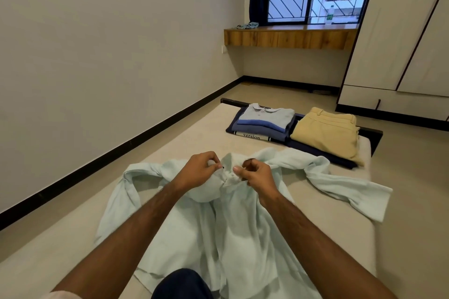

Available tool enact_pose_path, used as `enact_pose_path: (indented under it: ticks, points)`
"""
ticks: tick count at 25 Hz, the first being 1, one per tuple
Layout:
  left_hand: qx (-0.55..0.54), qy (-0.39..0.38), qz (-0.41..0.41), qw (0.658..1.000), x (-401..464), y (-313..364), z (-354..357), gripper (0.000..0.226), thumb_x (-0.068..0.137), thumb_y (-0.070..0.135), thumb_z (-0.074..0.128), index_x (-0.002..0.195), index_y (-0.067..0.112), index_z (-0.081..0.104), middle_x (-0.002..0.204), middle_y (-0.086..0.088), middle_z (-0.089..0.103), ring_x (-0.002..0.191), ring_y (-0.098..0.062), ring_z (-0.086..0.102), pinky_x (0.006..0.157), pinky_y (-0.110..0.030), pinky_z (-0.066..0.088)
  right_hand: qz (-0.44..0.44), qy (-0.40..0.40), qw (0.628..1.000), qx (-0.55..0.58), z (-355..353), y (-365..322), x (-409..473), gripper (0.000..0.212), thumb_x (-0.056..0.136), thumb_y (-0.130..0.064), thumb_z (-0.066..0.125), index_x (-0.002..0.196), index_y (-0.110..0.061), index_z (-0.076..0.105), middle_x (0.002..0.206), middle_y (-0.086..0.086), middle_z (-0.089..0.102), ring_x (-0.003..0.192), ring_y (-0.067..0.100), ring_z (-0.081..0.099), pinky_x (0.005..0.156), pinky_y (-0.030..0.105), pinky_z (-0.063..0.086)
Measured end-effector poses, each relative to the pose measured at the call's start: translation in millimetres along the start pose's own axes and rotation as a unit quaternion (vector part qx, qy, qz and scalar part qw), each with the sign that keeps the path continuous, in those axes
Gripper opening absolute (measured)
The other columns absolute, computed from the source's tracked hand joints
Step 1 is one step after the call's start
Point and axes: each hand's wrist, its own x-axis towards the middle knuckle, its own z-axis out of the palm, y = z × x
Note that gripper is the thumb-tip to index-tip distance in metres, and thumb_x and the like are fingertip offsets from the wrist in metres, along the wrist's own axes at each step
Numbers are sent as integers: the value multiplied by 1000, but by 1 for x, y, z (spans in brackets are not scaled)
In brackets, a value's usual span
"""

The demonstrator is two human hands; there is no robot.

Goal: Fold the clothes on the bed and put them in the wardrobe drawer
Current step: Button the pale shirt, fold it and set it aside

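While both hands' fingers (213, 165) pinch its collar, apparently buttoning, the pale mint shirt (233, 226) lies rumpled.

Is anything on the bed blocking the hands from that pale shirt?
No. Both the left hand and right hand already pinch the pale shirt at its collar; the folded piles lie farther away.

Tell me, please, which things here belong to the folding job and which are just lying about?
Part of the job:
pale green shirt, pinched at the collar by left hand and right hand
folded stack of tops
folded tan trousers
wardrobe

Just lying about:
crumpled cloth on the wooden ledge
bottle at the window
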Motion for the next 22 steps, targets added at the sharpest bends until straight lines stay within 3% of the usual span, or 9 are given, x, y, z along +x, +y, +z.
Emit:
enact_pose_path:
  ticks: [4, 7, 10, 13, 16, 22]
  points:
    - [-55, -33, -21, 998, -18, 8, 9, 19, 97, 23, 61, 114, 19, 52, 96, 8, 55, 83, -10, 53, 68, -18, 40, 39, 9, 999, 11, -4, -2, -16, 19, 93, -18, 72, 81, -11, 59, 75, 6, 68, 62, 13, 65, 64, 28, 55]
    - [-114, -99, -55, 987, -27, 10, 8, 25, 91, 21, 52, 116, 22, 48, 92, -3, 50, 76, -15, 46, 64, -25, 38, 105, -28, 990, 95, -9, -3, -22, 21, 98, -19, 65, 79, -13, 59, 82, 7, 71, 71, 17, 67, 69, 29, 57]
    - [-147, -131, -61, 979, -31, 10, 5, 34, 80, 17, 41, 114, 22, 44, 97, -3, 47, 78, -17, 44, 63, -25, 37, 122, -61, 984, 114, -14, 1, -27, 11, 98, -12, 64, 88, -11, 60, 87, 5, 70, 79, 16, 68, 72, 27, 56]
    - [-138, -111, -62, 982, -30, 6, 1, 33, 91, -1, 40, 116, 20, 45, 109, -5, 49, 82, -17, 47, 69, -27, 41, 116, -65, 982, 131, -16, 5, -30, 8, 93, 2, 67, 98, -3, 62, 91, 11, 69, 81, 17, 72, 73, 26, 59]
    - [-147, -91, -53, 983, -29, -5, -2, 33, 94, -1, 51, 117, 22, 49, 117, -5, 52, 87, -14, 51, 74, -25, 45, 105, -50, 982, 150, -17, 4, -32, 13, 88, 2, 73, 97, -1, 64, 91, 15, 75, 86, 24, 76, 72, 28, 60]
    - [-164, 40, -85, 982, -29, -13, -3, 38, 72, 17, 89, 100, 27, 65, 80, -4, 71, 78, -20, 68, 76, -37, 56, 78, -25, 983, 163, -8, 5, -34, 15, 85, -5, 78, 95, -4, 67, 98, 18, 77, 93, 30, 75, 77, 32, 60]
